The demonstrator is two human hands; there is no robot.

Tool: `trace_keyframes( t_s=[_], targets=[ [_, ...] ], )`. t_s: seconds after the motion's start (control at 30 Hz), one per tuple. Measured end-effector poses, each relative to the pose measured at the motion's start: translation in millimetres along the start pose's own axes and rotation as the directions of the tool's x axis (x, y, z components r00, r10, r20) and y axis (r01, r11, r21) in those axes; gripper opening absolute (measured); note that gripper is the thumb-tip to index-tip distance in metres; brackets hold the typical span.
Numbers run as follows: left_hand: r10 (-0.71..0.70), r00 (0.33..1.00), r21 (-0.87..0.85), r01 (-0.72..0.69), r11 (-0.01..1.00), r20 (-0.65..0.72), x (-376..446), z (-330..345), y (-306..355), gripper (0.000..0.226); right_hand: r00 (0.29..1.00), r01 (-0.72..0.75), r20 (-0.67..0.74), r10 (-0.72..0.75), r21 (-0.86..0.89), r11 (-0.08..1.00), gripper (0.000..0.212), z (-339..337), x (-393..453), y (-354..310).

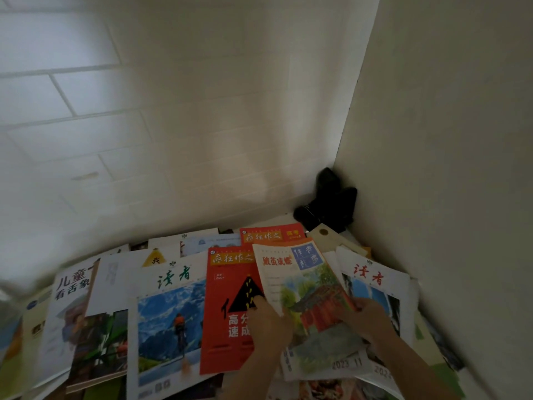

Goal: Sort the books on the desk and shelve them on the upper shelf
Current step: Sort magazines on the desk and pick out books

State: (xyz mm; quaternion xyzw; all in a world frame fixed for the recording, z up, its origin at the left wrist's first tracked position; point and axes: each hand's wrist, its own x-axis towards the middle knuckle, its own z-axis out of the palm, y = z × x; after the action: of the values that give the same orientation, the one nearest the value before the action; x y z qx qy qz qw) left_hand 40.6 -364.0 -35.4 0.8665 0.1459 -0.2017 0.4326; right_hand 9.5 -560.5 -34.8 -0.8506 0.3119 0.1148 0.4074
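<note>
Both hands grip a watercolour-cover magazine over scattered books.

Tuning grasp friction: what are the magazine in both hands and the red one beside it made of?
Temple-cover magazine, held by left hand and right hand: thin paper, soft cover, likely matte or lightly coated; it lifts at an angle and shows no strong glare. Red road-cover magazine: paper with a probably glossy cover, going by its saturated print; the dim light leaves the finish open.
</note>
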Motion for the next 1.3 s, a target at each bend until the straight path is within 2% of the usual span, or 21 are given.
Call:
trace_keyframes(
  t_s=[0.07, 0.13, 0.17, 0.23, 0.33, 0.4, 0.5, 0.57, 0.6, 0.7, 0.8, 0.87, 0.93, 1.0, 1.03, 1.13, 1.2, 1.3],
  targets=[
    [0.000, 0.996, -0.111, 0.010, 0.994, 0.090, -4, -1, 2, 0.056, 1.000, -0.009, 0.031, 0.008, 0.035, 0.999, 0.026, -3, -1, 3],
    [0.008, 0.992, -0.294, 0.029, 0.955, 0.122, -9, -11, -1, 0.054, 0.999, 0.040, 0.015, -0.041, 0.079, 0.996, 0.027, 0, -7, 2],
    [0.019, 0.992, -0.382, 0.030, 0.924, 0.125, -10, -19, -4, 0.052, 0.996, 0.085, -0.002, -0.086, 0.127, 0.988, 0.028, 1, -13, -3],
    [0.104, 0.992, -0.494, -0.055, 0.868, 0.072, -13, -41, -6, 0.050, 0.976, 0.215, -0.039, -0.212, 0.242, 0.946, 0.029, 7, -23, -17],
    [0.326, 0.942, -0.527, -0.321, 0.787, -0.087, -13, -82, -2, 0.057, 0.892, 0.453, -0.154, -0.426, 0.289, 0.844, 0.027, 12, -37, -53],
    [0.466, 0.876, -0.474, -0.466, 0.747, -0.126, -7, -104, -3, 0.065, 0.856, 0.504, -0.131, -0.499, 0.423, 0.753, 0.030, 19, -47, -78],
    [0.501, 0.863, -0.510, -0.462, 0.726, -0.068, -4, -118, -16, 0.067, 0.821, 0.485, -0.030, -0.570, 0.563, 0.669, 0.058, 39, -58, -90],
    [0.489, 0.870, -0.492, -0.453, 0.743, -0.064, -8, -115, -24, 0.064, 0.818, 0.500, -0.073, -0.571, 0.582, 0.641, 0.070, 58, -60, -79],
    [0.489, 0.870, -0.484, -0.455, 0.747, -0.064, -9, -111, -27, 0.058, 0.823, 0.508, -0.102, -0.559, 0.575, 0.642, 0.068, 64, -62, -75],
    [0.450, 0.888, -0.445, -0.441, 0.779, -0.092, -11, -107, -25, 0.042, 0.864, 0.483, -0.177, -0.471, 0.550, 0.681, 0.062, 69, -56, -77],
    [0.357, 0.900, -0.334, -0.426, 0.841, -0.250, -5, -115, -21, 0.029, 0.869, 0.490, -0.129, -0.477, 0.354, 0.797, 0.054, 58, -52, -93],
    [0.210, 0.939, -0.280, -0.286, 0.916, -0.274, 5, -117, -28, 0.028, 0.895, 0.431, 0.003, -0.445, 0.244, 0.869, 0.044, 63, -42, -95],
    [0.024, 0.969, -0.189, -0.072, 0.979, -0.244, 12, -113, -39, 0.028, 0.927, 0.354, 0.086, -0.365, 0.117, 0.928, 0.035, 80, -35, -90],
    [-0.093, 0.977, 0.041, 0.103, 0.994, -0.194, 22, -102, -57, 0.040, 0.961, 0.264, 0.112, -0.253, -0.096, 0.960, 0.056, 103, -28, -77],
    [-0.129, 0.972, 0.094, 0.150, 0.984, -0.198, 24, -98, -64, 0.046, 0.976, 0.209, 0.088, -0.197, -0.150, 0.966, 0.064, 111, -28, -73],
    [-0.127, 0.972, 0.002, 0.130, 0.992, -0.196, 25, -96, -68, 0.042, 0.981, 0.190, 0.045, -0.187, -0.077, 0.979, 0.067, 115, -32, -72],
    [-0.169, 0.974, -0.054, 0.162, 0.985, -0.148, 23, -101, -68, 0.038, 0.979, 0.192, 0.067, -0.191, -0.018, 0.981, 0.068, 114, -28, -70],
    [-0.232, 0.969, -0.175, 0.215, 0.961, -0.086, 26, -108, -66, 0.036, 0.973, 0.161, 0.138, -0.183, 0.156, 0.975, 0.057, 105, -28, -78]
  ],
)
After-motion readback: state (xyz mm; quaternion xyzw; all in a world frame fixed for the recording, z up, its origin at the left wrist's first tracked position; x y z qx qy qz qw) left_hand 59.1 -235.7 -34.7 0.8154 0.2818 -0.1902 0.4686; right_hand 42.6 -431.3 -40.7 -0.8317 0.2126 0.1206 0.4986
